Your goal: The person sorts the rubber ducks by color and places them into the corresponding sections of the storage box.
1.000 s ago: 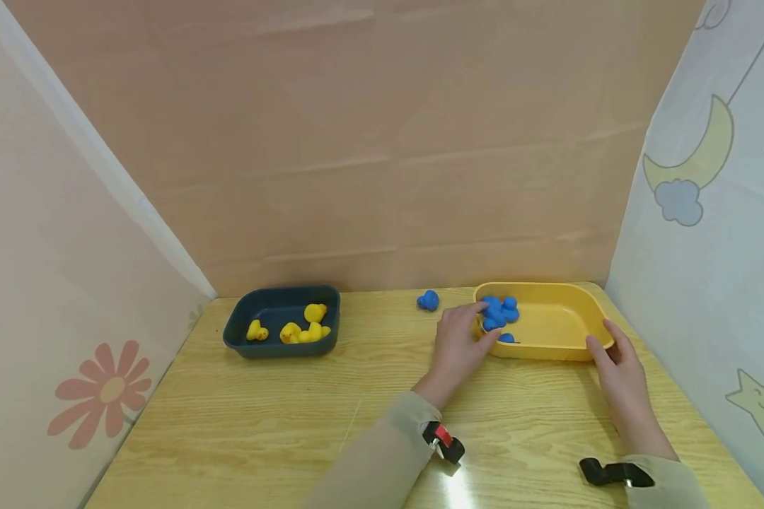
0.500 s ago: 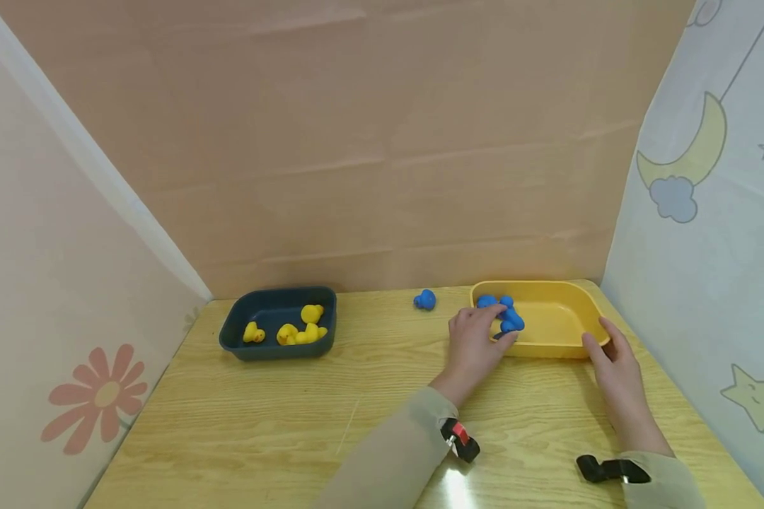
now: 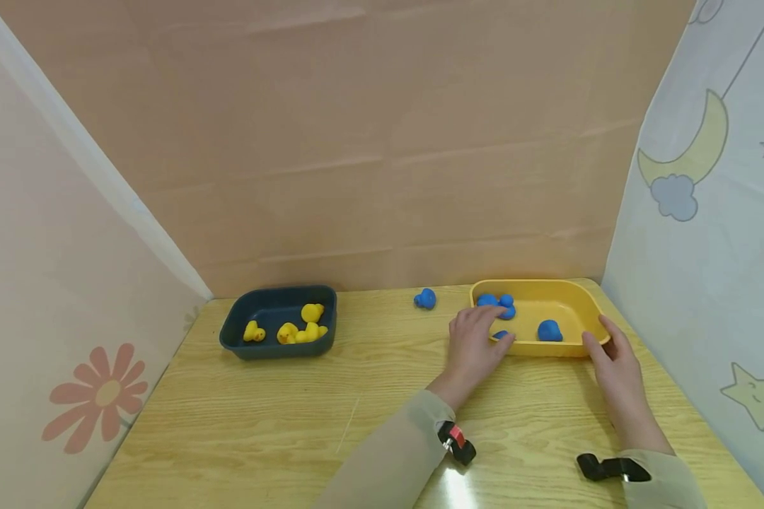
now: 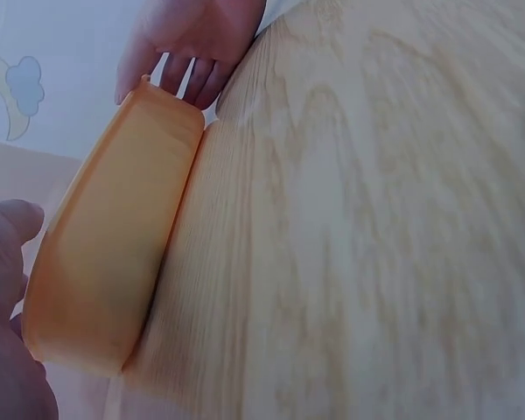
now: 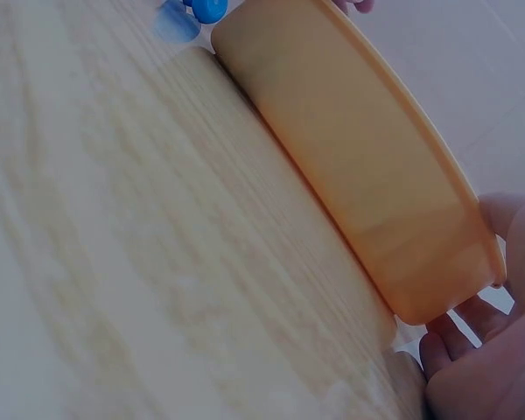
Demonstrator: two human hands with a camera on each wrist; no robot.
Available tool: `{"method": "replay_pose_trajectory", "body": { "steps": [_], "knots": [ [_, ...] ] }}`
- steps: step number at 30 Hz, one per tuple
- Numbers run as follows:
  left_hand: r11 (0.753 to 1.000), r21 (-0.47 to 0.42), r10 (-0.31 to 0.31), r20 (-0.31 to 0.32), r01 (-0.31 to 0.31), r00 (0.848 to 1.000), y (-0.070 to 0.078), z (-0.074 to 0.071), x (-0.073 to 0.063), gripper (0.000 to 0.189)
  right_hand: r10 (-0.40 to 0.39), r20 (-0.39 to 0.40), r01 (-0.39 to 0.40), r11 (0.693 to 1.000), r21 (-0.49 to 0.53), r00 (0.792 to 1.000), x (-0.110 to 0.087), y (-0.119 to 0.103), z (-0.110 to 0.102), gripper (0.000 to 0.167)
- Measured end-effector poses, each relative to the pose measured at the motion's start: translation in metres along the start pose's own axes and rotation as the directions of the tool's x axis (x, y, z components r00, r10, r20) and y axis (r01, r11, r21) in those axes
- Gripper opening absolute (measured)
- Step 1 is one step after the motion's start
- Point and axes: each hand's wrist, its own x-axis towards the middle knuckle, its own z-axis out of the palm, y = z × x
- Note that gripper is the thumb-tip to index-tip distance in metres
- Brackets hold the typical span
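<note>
In the head view, the yellow tray stands at the table's right with several blue rubber ducks inside. One blue duck lies apart, toward the tray's right. Others, such as the duck at the back left, are bunched at the left end, partly covered by my left hand. That hand reaches over the tray's front left rim, fingers loosely bent, with nothing visibly held. My right hand grips the tray's right front corner, thumb at the rim and fingers around the outside, also plain in the right wrist view.
A dark blue tray with several yellow ducks stands at the table's left. Between the trays, a single blue duck sits near the back edge. Brown paper rises behind the wooden table.
My left hand moved right inside the tray, then stayed there. One blue duck from beside its fingers now lies farther right in the tray. The right hand keeps its grip on the corner.
</note>
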Motion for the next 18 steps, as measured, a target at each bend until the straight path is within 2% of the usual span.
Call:
{"method": "replay_pose_trajectory", "body": {
  "steps": [8, 18],
  "knots": [
    [0.996, -0.082, -0.035, -0.051, 0.031, 0.998, -0.015, -0.011, -0.004, 0.046, 0.000, 0.004, 0.000, 1.000, 0.004, 1.000, -0.001, -0.001, -0.001, 0.082],
    [0.975, -0.169, -0.156, -0.077, 0.141, 0.985, -0.050, -0.029, -0.006, 0.049, -0.013, 0.014, 0.012, 0.999, 0.033, 1.000, -0.001, 0.003, 0.000, 0.082]
  ]
}}
